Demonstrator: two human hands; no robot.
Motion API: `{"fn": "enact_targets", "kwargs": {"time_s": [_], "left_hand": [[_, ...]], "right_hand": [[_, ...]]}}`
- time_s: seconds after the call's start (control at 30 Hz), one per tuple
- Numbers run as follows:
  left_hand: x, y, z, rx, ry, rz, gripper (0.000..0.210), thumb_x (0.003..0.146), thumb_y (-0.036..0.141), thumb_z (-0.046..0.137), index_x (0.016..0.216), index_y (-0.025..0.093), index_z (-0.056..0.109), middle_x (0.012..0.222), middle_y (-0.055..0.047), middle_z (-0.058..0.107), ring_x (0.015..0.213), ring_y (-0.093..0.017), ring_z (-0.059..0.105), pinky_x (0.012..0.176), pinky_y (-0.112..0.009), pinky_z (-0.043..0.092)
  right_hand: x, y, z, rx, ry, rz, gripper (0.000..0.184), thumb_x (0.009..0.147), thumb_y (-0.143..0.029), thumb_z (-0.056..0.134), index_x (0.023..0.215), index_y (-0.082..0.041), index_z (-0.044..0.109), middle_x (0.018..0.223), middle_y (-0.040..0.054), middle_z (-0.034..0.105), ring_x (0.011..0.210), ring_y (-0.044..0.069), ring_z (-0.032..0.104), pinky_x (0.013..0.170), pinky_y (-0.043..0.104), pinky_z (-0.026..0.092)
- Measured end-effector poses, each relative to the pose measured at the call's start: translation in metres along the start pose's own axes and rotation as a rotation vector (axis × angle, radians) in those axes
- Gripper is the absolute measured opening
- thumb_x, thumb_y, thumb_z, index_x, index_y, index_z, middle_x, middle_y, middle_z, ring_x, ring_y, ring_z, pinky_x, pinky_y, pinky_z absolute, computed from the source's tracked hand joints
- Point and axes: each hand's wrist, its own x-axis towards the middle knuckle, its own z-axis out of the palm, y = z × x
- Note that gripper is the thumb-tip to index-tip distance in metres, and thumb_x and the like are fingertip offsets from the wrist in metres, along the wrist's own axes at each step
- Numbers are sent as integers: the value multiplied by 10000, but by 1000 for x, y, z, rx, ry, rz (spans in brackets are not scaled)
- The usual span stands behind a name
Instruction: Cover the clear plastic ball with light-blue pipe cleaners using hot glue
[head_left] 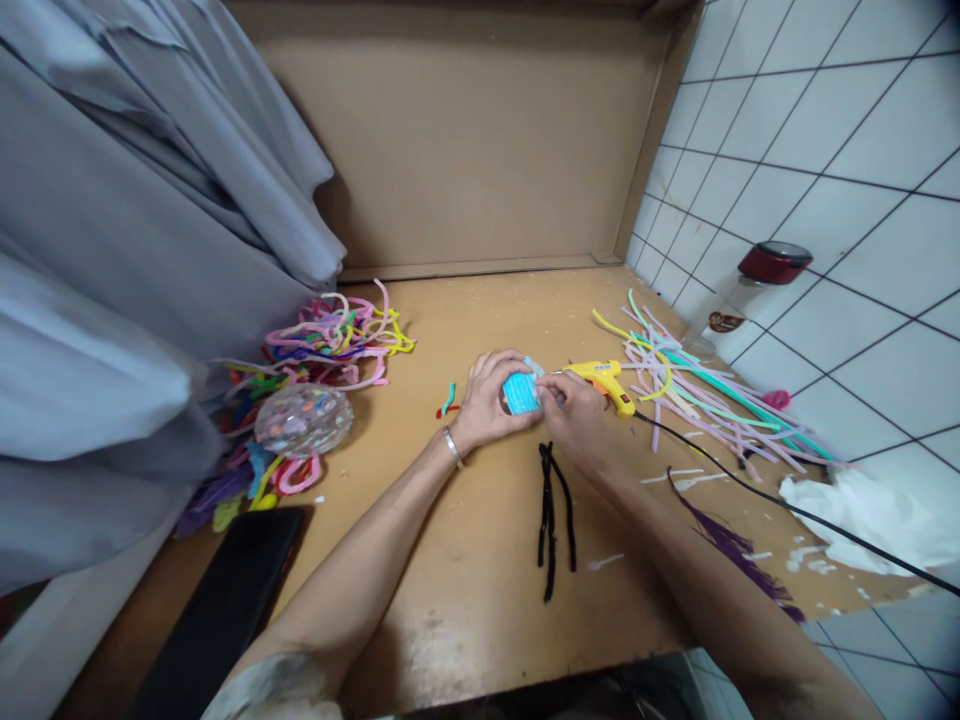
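Note:
My left hand (495, 390) is wrapped round a small light-blue object (521, 393) with fine ridges, perhaps wound with pipe cleaner; a dark patch shows at its left edge. At the object's right side, the fingers of my right hand (574, 412) are pinched together against it. Whatever is between those fingertips is too small to make out. A yellow glue gun (600, 378) lies just behind my right hand. On the table below both hands lie a few black pipe cleaners (550, 520). Short red and teal pieces (448, 402) sit left of my left hand.
Tangled colourful pipe cleaners (337, 340) and a clear round container (304, 420) are at left, near a black phone (225, 600). Straight pipe cleaners (697, 380), a red-lidded jar (750, 290), white tissue (862, 520) and purple fringe (731, 545) lie right. A black cord (750, 485) crosses there.

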Motion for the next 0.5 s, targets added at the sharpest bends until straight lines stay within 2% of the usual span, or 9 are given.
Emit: {"fn": "enact_targets", "kwargs": {"time_s": [0.5], "left_hand": [[-1,-3,-2,-25,7,88,507,778,446,766,1191,230,566,1248,-128,621,1182,-288,591,1005,-475,488]], "right_hand": [[4,-5,-2,-10,-56,55,194,843,-218,511,830,-187,702,792,67,695,729,193,618,701,316,475]]}}
